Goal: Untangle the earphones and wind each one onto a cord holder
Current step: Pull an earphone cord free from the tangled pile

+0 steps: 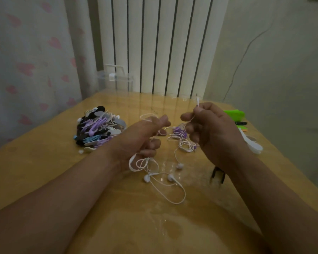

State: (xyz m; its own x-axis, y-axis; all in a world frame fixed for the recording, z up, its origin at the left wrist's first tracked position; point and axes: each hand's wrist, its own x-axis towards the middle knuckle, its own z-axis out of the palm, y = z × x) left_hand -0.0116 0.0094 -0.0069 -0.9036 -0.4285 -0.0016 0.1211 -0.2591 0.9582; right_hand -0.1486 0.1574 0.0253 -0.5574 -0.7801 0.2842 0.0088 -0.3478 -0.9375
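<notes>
— Hands first: what does each one hold?
— Entry one, left hand: fingers curled round a bunch of white earphone cord. Loops spill from under the fist onto the surface, and one loop stands above the thumb. Entry two, right hand: thumb and forefinger pinch a thin white cord just below its plug, which points up past the knuckles.
— One cord in both hands?
— Cannot tell; the strands cross between the hands.
— Earbuds?
— Three white earbuds lie on the surface, nearer the person than the left hand. Two are close together and the third is a little to the right. A long loop of cord trails from them toward the person.
— Other earphones?
— One tangle, white and purple, on the surface between the hands, partly behind the right fingers.
— Cord holders?
— A pile of cord holders, black, purple, blue, grey and white, left of the left hand, with white cord showing among them. One white holder lies alone beside the right wrist.
— Remainder?
— Black clip under the right forearm. Green object and small black object at the right edge. Clear lidded box at the far edge. Radiator behind, curtain with pink hearts to the left.
</notes>
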